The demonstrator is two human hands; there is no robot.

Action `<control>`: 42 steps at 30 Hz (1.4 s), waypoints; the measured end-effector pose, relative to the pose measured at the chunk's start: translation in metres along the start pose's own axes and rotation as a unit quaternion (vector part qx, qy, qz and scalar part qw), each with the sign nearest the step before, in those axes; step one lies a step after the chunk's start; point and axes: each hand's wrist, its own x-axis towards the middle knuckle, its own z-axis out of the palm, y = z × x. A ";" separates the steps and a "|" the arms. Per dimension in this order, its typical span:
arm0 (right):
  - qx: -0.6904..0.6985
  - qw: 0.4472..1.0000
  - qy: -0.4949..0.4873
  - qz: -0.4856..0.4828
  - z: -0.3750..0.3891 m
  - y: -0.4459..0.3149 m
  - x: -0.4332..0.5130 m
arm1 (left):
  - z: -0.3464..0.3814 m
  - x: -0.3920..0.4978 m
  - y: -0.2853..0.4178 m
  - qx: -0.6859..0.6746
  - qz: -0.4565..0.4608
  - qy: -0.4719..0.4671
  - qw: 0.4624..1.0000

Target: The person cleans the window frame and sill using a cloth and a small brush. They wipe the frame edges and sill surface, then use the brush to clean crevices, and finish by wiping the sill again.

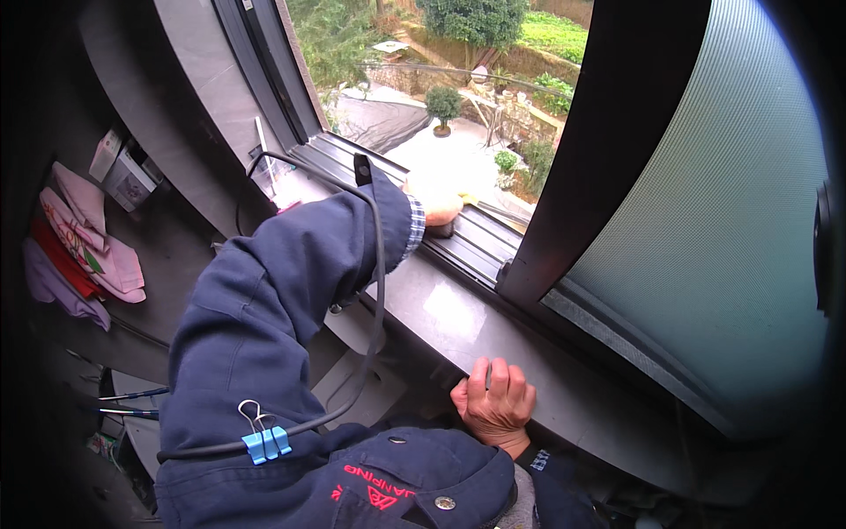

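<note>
My left hand (436, 202), partly washed out by glare, is at the sliding window's lower track (479, 241). It is closed around a brush-like tool (441, 230), whose dark end touches the track. A yellowish part (469, 198) shows beyond the fingers; the rest of the tool is hidden. My right hand (496, 400) grips the front edge of the polished stone windowsill (423, 297), its fingers curled over the top. A black cable (378, 264) crosses my left sleeve, where a blue binder clip (266, 444) holds it.
A ribbed glass sash (714, 218) in a dark frame (595, 152) stands on the right. A clear container (268, 173) with a white stick sits in the sill's left corner. Cloths (92, 244) and a box (129, 178) are at left. Outside are potted plants and paving.
</note>
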 end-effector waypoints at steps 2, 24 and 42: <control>0.002 1.000 0.000 -0.004 0.001 0.000 0.000 | 0.002 0.001 0.006 -0.038 -0.014 -0.002 0.999; 0.027 0.998 -0.028 -0.042 -0.008 0.008 -0.006 | -0.099 0.071 -0.077 -0.899 0.120 -0.046 0.419; -0.007 0.998 -0.026 -0.049 -0.006 0.007 -0.007 | -0.085 0.103 -0.070 -0.713 -0.131 0.088 0.683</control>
